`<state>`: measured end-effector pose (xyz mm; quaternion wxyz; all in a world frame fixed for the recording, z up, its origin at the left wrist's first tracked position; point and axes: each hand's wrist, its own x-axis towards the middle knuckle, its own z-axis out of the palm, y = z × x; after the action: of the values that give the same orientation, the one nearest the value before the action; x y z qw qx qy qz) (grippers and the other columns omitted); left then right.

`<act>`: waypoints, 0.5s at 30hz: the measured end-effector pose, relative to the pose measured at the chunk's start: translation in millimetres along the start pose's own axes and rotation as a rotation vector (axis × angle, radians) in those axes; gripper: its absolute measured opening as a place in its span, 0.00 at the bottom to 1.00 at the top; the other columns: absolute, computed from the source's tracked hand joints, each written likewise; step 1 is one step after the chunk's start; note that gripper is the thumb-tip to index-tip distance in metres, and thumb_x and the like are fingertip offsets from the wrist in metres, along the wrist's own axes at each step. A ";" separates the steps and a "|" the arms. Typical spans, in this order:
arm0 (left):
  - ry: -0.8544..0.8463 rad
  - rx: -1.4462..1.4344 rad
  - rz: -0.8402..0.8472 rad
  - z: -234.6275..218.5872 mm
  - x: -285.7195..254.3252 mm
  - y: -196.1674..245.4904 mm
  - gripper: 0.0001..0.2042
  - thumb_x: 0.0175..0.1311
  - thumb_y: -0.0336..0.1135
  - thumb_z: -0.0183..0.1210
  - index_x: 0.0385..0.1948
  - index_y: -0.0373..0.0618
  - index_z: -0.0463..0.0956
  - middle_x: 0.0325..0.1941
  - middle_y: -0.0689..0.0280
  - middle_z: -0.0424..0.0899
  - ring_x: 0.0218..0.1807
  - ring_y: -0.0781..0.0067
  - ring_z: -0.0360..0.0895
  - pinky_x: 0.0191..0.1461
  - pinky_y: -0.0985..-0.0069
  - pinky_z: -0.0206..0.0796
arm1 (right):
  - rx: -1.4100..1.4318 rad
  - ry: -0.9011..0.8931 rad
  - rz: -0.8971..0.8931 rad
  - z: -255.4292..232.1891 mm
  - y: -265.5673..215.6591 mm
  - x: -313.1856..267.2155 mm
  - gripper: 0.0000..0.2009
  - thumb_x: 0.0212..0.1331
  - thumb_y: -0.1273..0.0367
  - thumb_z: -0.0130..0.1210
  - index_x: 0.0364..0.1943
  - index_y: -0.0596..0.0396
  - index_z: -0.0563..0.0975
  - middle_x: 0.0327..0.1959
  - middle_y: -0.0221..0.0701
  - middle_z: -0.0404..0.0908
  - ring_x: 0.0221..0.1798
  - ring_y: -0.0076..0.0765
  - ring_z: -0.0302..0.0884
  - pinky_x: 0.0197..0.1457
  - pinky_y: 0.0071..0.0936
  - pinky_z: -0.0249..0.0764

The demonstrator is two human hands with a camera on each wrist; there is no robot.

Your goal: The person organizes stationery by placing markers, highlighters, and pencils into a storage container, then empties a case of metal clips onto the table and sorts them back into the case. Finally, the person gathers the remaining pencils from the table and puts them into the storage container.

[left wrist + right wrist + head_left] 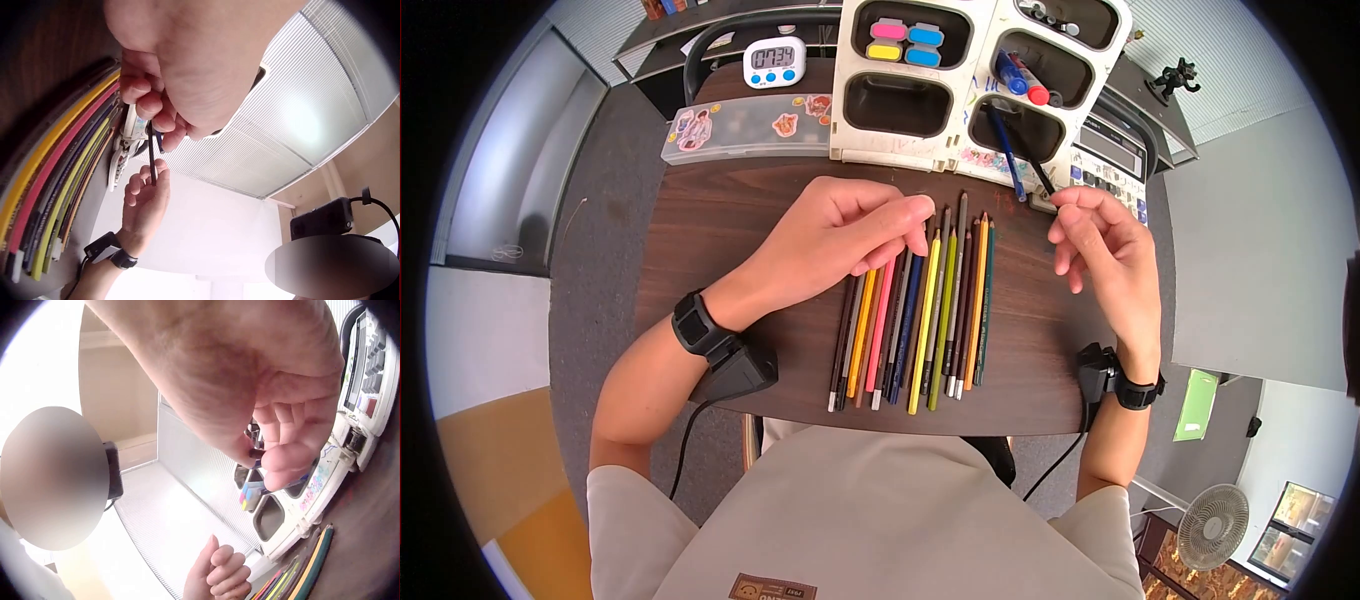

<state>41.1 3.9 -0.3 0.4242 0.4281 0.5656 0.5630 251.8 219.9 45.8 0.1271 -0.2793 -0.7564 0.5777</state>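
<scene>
My right hand (pixel 1105 235) pinches the end of a dark pencil (pixel 1038 170) between thumb and fingertips. The pencil slants away, its far part within the lower right compartment of the white organizer (pixel 945 150). A blue pencil (pixel 1006 150) leans out of that same compartment. Over the upper ends of a row of coloured pencils (pixel 925 330) hovers my left hand (pixel 840 235), fingers loosely curled with nothing in them. The row, in yellow, pink, green, brown and dark shades, lies side by side on the brown table (pixel 1040 330). From the left wrist, the dark pencil (pixel 152 159) shows upright above the right fingertips.
A translucent sticker-covered case (pixel 750 128) lies left of the organizer, with a white timer (pixel 775 63) behind it. Markers (pixel 1020 78) and coloured tabs (pixel 905 42) fill upper compartments. A calculator (pixel 1110 165) stands behind my right hand. Cables hang from both wrist cameras.
</scene>
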 end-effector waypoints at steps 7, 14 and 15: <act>-0.008 -0.005 0.007 0.2 -0.4 1.5 0.22 0.85 0.43 0.52 0.30 0.38 0.84 0.17 0.75 0.70 0.21 0.88 0.61 0.26 0.82 0.53 | -0.078 0.008 -0.125 12.5 10.3 1.8 0.19 0.75 0.69 0.62 0.67 0.54 0.79 0.44 0.28 0.86 0.37 0.16 0.80 0.34 0.16 0.76; -0.001 -0.012 -0.005 0.7 -0.5 2.3 0.22 0.85 0.43 0.52 0.30 0.38 0.84 0.17 0.75 0.69 0.21 0.88 0.60 0.26 0.82 0.52 | -0.090 -0.052 -0.145 11.7 12.2 2.0 0.22 0.75 0.70 0.60 0.71 0.53 0.76 0.57 0.34 0.87 0.39 0.17 0.81 0.38 0.17 0.78; -0.003 -0.011 -0.007 0.7 -0.6 3.2 0.22 0.85 0.43 0.52 0.30 0.38 0.84 0.17 0.75 0.69 0.21 0.88 0.60 0.26 0.82 0.52 | -0.085 -0.058 -0.163 11.4 13.0 2.0 0.23 0.75 0.71 0.60 0.73 0.52 0.75 0.57 0.34 0.87 0.40 0.18 0.82 0.39 0.18 0.79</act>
<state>42.0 3.5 2.9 0.4294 0.4246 0.5633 0.5639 247.9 214.2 29.8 0.1398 -0.2053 -0.8038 0.5405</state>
